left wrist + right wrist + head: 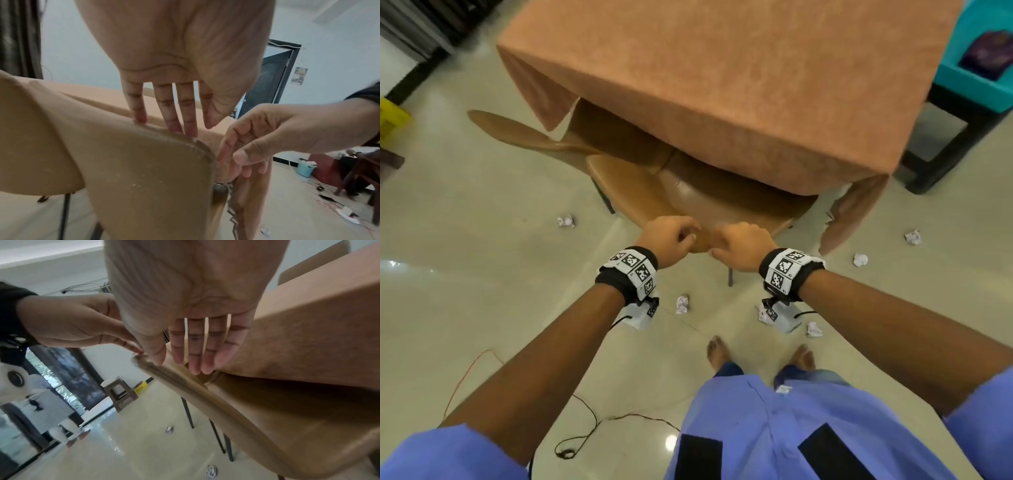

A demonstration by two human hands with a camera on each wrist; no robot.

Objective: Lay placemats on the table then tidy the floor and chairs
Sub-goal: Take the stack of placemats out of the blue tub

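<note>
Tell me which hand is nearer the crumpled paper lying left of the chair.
Left. The left hand rests on the chair back, on the side toward that crumpled paper. The right hand is at the same chair back, farther from the paper.

A dining room: a table (722, 68) under an orange cloth, a tan chair (688, 202) tucked against it, crumpled paper (566, 221) on the tiled floor (465, 274) around it.

chair (688, 195) tucked under table (722, 68); paper balls (682, 304) on floor (465, 274) around it
</note>
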